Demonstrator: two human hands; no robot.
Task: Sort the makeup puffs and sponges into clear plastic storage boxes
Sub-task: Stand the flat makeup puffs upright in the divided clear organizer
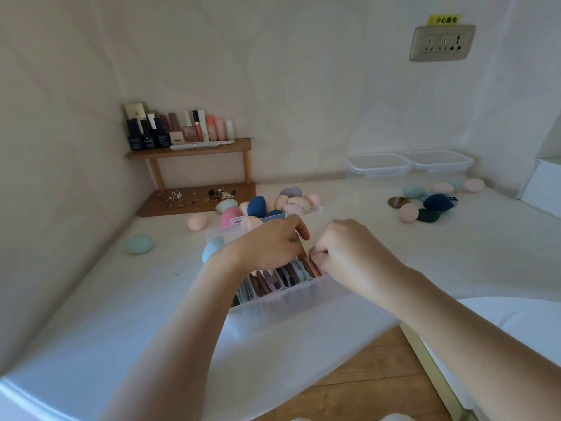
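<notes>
**On the white table: two hands at the divided box**

At the middle of the smooth white table (91, 314) stands a clear plastic box (282, 302). Its thin walls split it into narrow slots packed with flat puffs (267, 282) standing on edge, in mauve, grey and blue. The right hand (343, 250) pinches a red puff (314, 264) in the slot at the right end. The left hand (267, 244) curls over the row beside it; whether it grips anything cannot be told.

Matte egg-shaped sponges (258, 206) are heaped just behind the box. More sponges (425, 202) lie well apart at the right, near two shallow clear tubs (379, 165).

A yellow label (444, 19) above the wall socket (441, 42) reads 小心触电.

Bare tabletop runs along the left wall, and the near edge drops to a wooden floor (364, 375).
</notes>
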